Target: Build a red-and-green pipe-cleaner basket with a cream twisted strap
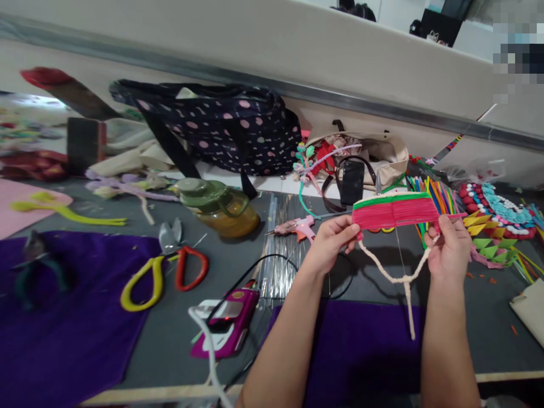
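Left hand (pixel 334 241) and right hand (pixel 451 243) each pinch one end of the pink-and-green flat strand-wrapped panel (pixel 393 214) with cream Y-shaped cord frame (pixel 406 279), held up above the dark grey tabletop (pixel 170 351), near the purple cloth (pixel 365 340).

A dark polka-dot bag (pixel 221 127) sits at the back of the worktop (pixel 170 351), left of a beige bag (pixel 382 153). In front of the polka-dot bag stands a green-lidded bottle (pixel 219 208) of amber liquid; pliers (pixel 40 272) lie on a purple cloth (pixel 85 317).
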`<state>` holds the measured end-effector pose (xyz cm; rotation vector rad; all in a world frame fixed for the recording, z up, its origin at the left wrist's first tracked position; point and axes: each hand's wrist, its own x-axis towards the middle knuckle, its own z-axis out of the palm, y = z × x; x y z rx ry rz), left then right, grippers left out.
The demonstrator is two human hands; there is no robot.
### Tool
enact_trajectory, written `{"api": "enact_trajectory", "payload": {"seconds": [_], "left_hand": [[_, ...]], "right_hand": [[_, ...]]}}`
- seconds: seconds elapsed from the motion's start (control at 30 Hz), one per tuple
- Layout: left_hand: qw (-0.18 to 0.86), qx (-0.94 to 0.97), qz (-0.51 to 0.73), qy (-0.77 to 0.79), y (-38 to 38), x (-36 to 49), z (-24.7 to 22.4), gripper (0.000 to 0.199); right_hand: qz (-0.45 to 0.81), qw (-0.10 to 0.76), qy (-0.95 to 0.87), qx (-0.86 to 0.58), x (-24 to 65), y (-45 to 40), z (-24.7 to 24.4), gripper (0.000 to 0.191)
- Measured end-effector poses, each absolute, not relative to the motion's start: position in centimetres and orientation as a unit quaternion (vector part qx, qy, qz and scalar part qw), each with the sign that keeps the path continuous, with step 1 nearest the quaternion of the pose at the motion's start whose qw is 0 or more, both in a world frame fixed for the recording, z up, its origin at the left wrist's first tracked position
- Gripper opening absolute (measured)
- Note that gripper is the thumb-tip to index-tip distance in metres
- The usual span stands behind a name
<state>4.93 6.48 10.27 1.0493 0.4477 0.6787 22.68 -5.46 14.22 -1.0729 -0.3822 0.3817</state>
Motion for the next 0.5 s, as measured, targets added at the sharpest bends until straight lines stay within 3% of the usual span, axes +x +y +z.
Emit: {"api": "enact_trajectory", "payload": {"seconds": [0.2,0.5], "left_hand": [[0.827,0.429,0.302,0.204,6.7,4.3,10.6,0.03],[0.78,0.512,0.253,0.256,7.9,5.4,7.3,0.032]], "right_hand": [[0.276,0.783,-0.191,-0.523,22.3,-5.8,14.9,0.032],[0.252,0.766,-0.148,-0.572,24.0,-4.8,7.6,0.038]]}}
